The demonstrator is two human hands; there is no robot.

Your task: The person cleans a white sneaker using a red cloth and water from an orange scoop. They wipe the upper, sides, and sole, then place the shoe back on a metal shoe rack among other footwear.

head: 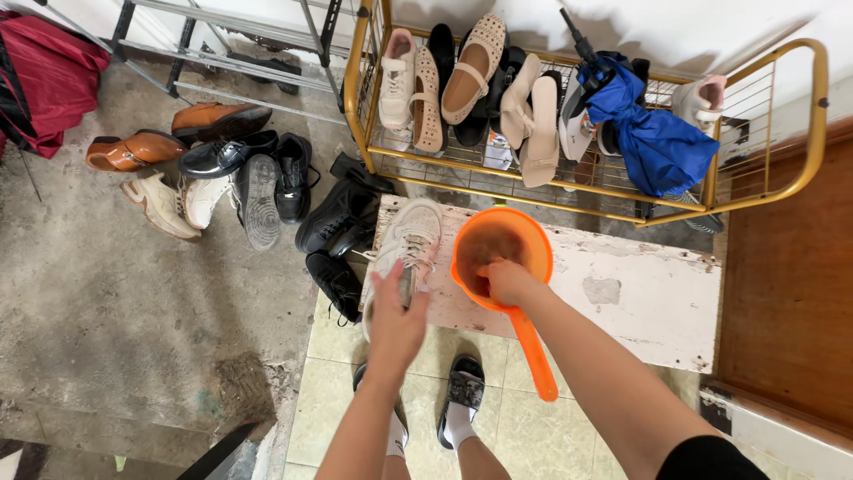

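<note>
The left hand is spread flat, fingers extended, palm down on the near end of a white lace-up sneaker with pinkish trim. The sneaker lies at the left end of the tabletop, a worn white-painted board with chipped patches, with its toe pointing to the far side.

The right hand is dipped inside an orange plastic scoop-shaped dipper with a long handle. The fingers are curled down into the bowl; whether they pinch anything inside cannot be told. The dipper stands on the tabletop just right of the sneaker, touching or nearly touching it, and its handle runs toward the near side, past the tabletop edge.

Beyond the tabletop stands a yellow metal wire shoe rack. It carries beige and white sandals, black shoes and a folded blue umbrella at its right end.

On the grey concrete floor to the left lie brown leather shoes, black shoes and cream sneakers. A red fabric item sits at the far left.

At the near side, the person's feet in black sandals with white socks stand on pale floor tiles.
</note>
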